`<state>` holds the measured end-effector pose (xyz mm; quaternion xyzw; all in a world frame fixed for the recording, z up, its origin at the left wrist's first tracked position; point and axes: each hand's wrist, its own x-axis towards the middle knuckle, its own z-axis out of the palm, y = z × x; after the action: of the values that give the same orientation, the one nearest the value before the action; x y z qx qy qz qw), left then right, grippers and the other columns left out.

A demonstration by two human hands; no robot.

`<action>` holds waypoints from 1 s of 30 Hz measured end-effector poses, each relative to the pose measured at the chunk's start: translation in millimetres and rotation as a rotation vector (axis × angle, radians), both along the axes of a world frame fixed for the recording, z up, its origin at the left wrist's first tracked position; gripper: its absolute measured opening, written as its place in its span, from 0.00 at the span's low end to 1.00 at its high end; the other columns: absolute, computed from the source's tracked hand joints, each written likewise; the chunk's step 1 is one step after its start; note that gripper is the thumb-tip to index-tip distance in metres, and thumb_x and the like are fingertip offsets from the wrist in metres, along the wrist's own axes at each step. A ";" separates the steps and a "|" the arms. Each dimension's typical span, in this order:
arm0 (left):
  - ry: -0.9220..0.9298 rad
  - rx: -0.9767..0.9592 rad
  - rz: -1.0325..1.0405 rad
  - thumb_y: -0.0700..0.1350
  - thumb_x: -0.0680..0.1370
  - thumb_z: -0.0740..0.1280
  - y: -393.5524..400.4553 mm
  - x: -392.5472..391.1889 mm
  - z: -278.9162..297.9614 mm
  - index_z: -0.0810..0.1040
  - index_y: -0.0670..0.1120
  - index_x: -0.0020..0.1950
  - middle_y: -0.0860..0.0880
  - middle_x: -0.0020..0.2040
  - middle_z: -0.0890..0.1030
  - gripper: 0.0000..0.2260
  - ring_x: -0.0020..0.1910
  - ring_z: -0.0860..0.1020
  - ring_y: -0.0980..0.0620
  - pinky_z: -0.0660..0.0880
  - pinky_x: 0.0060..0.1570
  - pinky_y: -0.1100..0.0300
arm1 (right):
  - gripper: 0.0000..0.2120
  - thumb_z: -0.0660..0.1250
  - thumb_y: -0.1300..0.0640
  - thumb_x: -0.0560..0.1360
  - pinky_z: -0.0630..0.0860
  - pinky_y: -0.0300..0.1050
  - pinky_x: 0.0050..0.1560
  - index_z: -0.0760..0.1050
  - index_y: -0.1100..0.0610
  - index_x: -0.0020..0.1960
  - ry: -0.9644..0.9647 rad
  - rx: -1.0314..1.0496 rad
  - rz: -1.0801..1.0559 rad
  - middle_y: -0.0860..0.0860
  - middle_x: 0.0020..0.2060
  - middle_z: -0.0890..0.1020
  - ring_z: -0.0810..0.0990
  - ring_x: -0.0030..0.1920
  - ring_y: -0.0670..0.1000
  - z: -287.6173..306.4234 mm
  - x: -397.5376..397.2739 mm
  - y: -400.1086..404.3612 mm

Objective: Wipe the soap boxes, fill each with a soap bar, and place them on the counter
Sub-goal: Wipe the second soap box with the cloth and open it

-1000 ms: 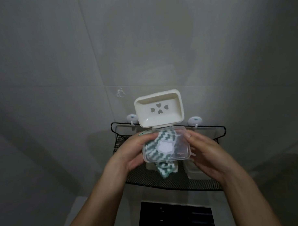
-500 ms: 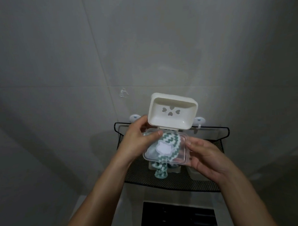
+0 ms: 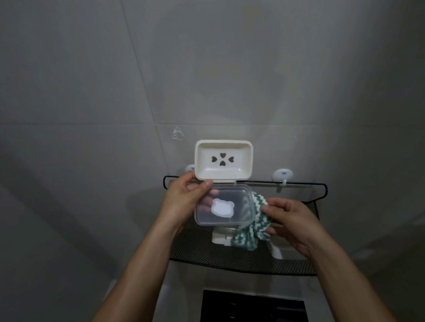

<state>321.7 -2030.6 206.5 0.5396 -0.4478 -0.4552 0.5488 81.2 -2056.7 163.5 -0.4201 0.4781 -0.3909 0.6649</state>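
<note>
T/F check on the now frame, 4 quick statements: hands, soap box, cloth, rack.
1. The left hand holds the open soap box. True.
2. The right hand is empty. False: it grips the green-and-white cloth.
3. The cloth lies inside the clear half of the box. False: it is at the box's right side, outside it.
4. A black mesh rack hangs on the wall below the hands. True.

Black mesh shelf (image 3: 234, 256) hung on wall; white soap box (image 3: 220, 237) lying on mesh.
</note>
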 end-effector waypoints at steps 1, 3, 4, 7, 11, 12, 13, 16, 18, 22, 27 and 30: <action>0.000 0.005 0.011 0.39 0.78 0.70 0.0 3.9 0.5 0.79 0.40 0.59 0.41 0.44 0.86 0.10 0.39 0.84 0.42 0.83 0.38 0.55 | 0.06 0.71 0.66 0.76 0.80 0.41 0.33 0.83 0.63 0.52 0.037 -0.009 -0.011 0.58 0.40 0.86 0.85 0.36 0.51 -2.6 0.2 -0.7; -0.001 0.018 0.013 0.38 0.78 0.70 0.0 10.8 1.6 0.80 0.40 0.59 0.40 0.44 0.86 0.10 0.40 0.83 0.40 0.82 0.36 0.57 | 0.07 0.69 0.69 0.76 0.80 0.44 0.36 0.81 0.64 0.54 0.124 -0.019 -0.010 0.59 0.41 0.86 0.85 0.38 0.53 -6.2 1.8 -1.8; -0.003 0.027 0.004 0.38 0.78 0.70 0.0 14.1 2.1 0.80 0.39 0.59 0.40 0.44 0.86 0.10 0.40 0.83 0.39 0.83 0.36 0.56 | 0.07 0.70 0.68 0.76 0.81 0.47 0.40 0.81 0.63 0.54 0.168 -0.019 -0.010 0.59 0.42 0.86 0.85 0.40 0.55 -7.2 2.8 -2.3; -0.036 0.073 -0.061 0.39 0.78 0.70 1.2 23.0 3.2 0.79 0.38 0.60 0.38 0.44 0.86 0.12 0.43 0.82 0.36 0.83 0.39 0.51 | 0.06 0.71 0.63 0.77 0.82 0.46 0.41 0.82 0.60 0.54 0.305 -0.057 0.015 0.59 0.46 0.86 0.85 0.45 0.54 -2.5 6.1 -2.1; -0.126 0.140 -0.223 0.39 0.77 0.71 1.4 34.5 4.2 0.79 0.41 0.61 0.36 0.46 0.85 0.13 0.47 0.82 0.31 0.83 0.44 0.46 | 0.06 0.66 0.53 0.81 0.81 0.43 0.41 0.81 0.51 0.53 0.336 -0.202 -0.062 0.50 0.48 0.86 0.85 0.50 0.49 18.2 9.5 -3.5; -0.145 0.156 -0.273 0.40 0.77 0.71 1.2 36.0 5.2 0.80 0.42 0.62 0.36 0.46 0.85 0.13 0.45 0.82 0.32 0.83 0.43 0.48 | 0.07 0.66 0.51 0.81 0.82 0.46 0.44 0.82 0.51 0.54 0.255 -0.209 -0.069 0.50 0.49 0.86 0.85 0.50 0.50 24.1 10.5 -3.9; -0.163 0.172 -0.318 0.40 0.77 0.72 1.3 36.6 6.6 0.80 0.43 0.62 0.36 0.45 0.85 0.14 0.42 0.83 0.36 0.83 0.40 0.52 | 0.08 0.65 0.50 0.81 0.82 0.48 0.45 0.82 0.51 0.53 0.174 -0.203 -0.058 0.51 0.49 0.87 0.86 0.50 0.51 29.8 12.1 -3.7; -0.202 0.215 -0.429 0.40 0.76 0.73 1.2 36.5 10.9 0.81 0.46 0.61 0.37 0.45 0.85 0.14 0.40 0.83 0.42 0.81 0.38 0.56 | 0.08 0.67 0.52 0.79 0.81 0.43 0.41 0.85 0.49 0.50 0.128 -0.207 0.044 0.51 0.46 0.87 0.86 0.45 0.50 42.2 15.9 1.3; -0.216 0.233 -0.478 0.41 0.75 0.74 1.2 35.8 12.2 0.81 0.45 0.61 0.37 0.45 0.85 0.15 0.42 0.82 0.39 0.82 0.41 0.54 | 0.08 0.67 0.57 0.79 0.80 0.42 0.39 0.85 0.49 0.51 0.167 -0.225 0.103 0.52 0.45 0.87 0.86 0.42 0.49 43.9 16.9 4.8; -0.186 0.195 -0.386 0.46 0.77 0.72 2.1 37.9 10.9 0.83 0.46 0.59 0.39 0.51 0.85 0.12 0.52 0.83 0.38 0.78 0.57 0.44 | 0.09 0.67 0.62 0.78 0.79 0.47 0.42 0.83 0.56 0.55 0.083 -0.155 0.035 0.56 0.46 0.87 0.84 0.43 0.52 41.7 15.0 10.6; 0.083 0.226 -0.223 0.58 0.80 0.60 11.2 53.7 1.4 0.80 0.47 0.64 0.39 0.58 0.83 0.21 0.54 0.81 0.43 0.76 0.57 0.43 | 0.08 0.69 0.61 0.72 0.83 0.49 0.40 0.83 0.59 0.50 -0.191 -0.042 -0.063 0.58 0.45 0.87 0.87 0.44 0.54 46.9 15.6 23.3; 0.273 0.168 -0.122 0.56 0.79 0.60 25.1 60.4 -14.2 0.76 0.43 0.67 0.37 0.56 0.83 0.23 0.50 0.81 0.41 0.76 0.54 0.44 | 0.12 0.70 0.61 0.68 0.84 0.49 0.39 0.80 0.63 0.51 -0.319 -0.008 -0.115 0.59 0.44 0.87 0.87 0.43 0.54 50.4 23.9 33.2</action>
<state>382.0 -2005.5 192.3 0.4885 -0.3612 -0.5925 0.5291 105.1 -2023.6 213.9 -0.3273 0.3881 -0.4921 0.7072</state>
